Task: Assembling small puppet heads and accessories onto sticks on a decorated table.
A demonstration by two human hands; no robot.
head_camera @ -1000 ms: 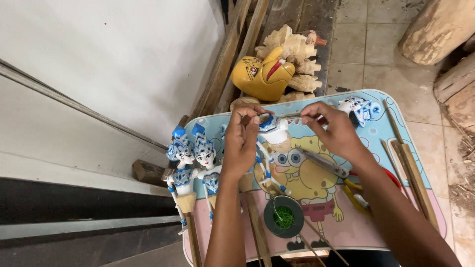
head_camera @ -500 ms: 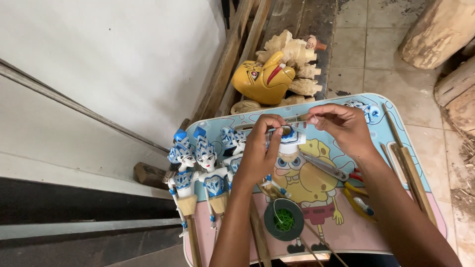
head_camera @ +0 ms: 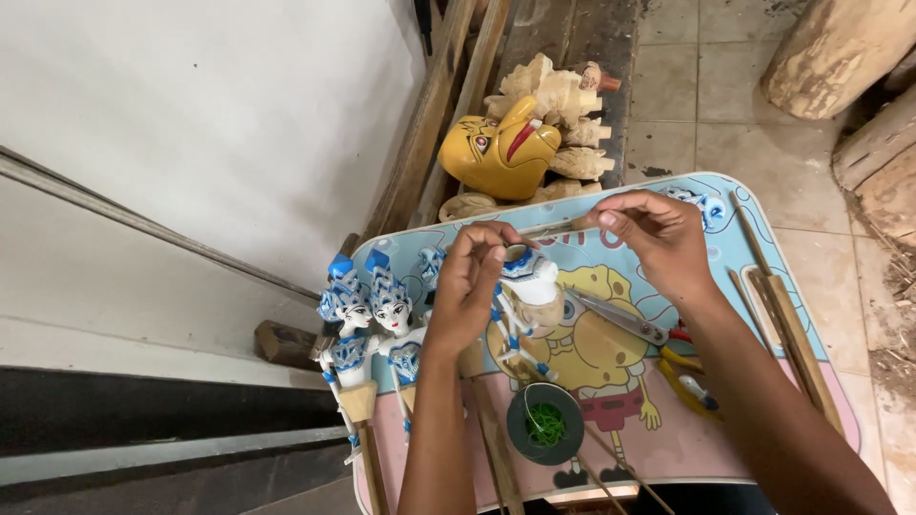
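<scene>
Both hands (head_camera: 472, 286) on blue-white puppet (head_camera: 527, 286)

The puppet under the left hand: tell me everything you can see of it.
The puppet is a small carved figure, seemingly wood, painted white with blue trim. It lies tilted on the cartoon-printed tray table, thin blue-and-white arms trailing toward the dark spool of green thread. The left hand pinches its top, hiding the head; the right hand holds a thin strand or rod reaching it. A tan base shows at its side.
</scene>
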